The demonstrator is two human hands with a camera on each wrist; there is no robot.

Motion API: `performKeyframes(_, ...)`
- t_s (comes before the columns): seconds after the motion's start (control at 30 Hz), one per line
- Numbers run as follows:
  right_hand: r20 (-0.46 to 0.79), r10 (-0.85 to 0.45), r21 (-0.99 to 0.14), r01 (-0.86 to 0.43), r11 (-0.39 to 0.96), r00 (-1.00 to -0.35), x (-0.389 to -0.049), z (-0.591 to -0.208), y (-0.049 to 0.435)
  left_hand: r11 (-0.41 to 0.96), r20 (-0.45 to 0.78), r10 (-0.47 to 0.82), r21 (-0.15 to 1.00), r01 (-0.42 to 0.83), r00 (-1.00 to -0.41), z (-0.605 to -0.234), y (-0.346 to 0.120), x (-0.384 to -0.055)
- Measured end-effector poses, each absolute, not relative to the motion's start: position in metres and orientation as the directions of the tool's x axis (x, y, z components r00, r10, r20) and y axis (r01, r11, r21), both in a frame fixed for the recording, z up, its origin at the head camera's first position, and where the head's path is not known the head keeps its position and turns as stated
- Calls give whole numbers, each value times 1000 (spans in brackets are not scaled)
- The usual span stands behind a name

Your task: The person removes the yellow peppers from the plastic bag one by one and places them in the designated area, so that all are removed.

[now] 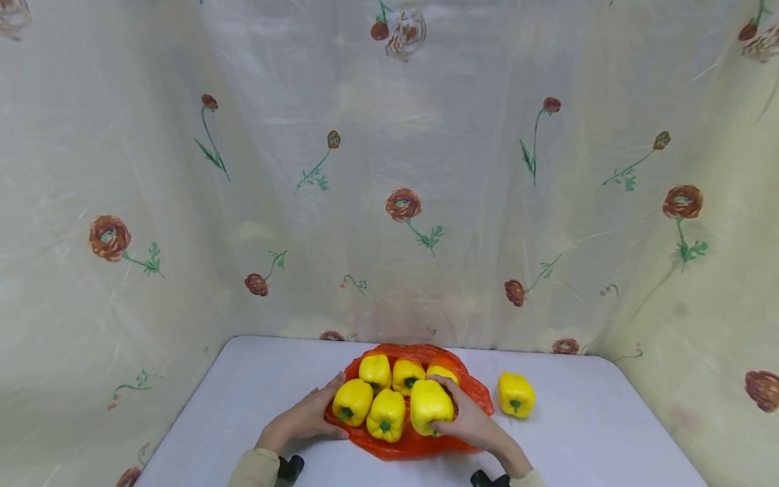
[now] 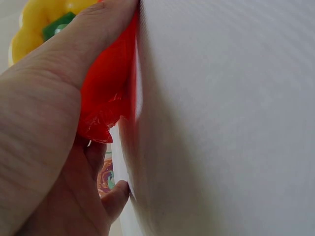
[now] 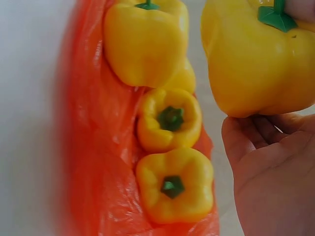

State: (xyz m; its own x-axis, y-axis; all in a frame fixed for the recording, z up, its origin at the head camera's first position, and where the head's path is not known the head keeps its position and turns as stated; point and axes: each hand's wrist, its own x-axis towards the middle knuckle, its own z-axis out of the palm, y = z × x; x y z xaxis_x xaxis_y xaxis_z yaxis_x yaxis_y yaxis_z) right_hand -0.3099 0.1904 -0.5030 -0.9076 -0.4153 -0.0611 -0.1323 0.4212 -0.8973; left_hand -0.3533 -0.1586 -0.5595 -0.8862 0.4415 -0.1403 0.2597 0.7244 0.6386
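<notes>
My right hand grips a yellow bell pepper, thumb at its front and fingers behind, over the right part of a red plastic bag. In the right wrist view, this bell pepper shows its green stem beside the thumb. Several more yellow peppers sit together on the bag, among them a front one and a left one. My left hand lies along the bag's left side with its thumb stretched out in front. Red film shows against that thumb in the left wrist view.
Another yellow pepper stands on the white table, to the right of the bag. Flower-printed sheeting hangs behind the table and at both sides.
</notes>
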Motion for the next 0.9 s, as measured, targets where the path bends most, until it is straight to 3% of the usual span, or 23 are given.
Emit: performKeyframes(0.9,-21,-306,-874,-131,468,-952,-307,-472,222,723,-137,442,640,262,-886,-558,-157,-353)
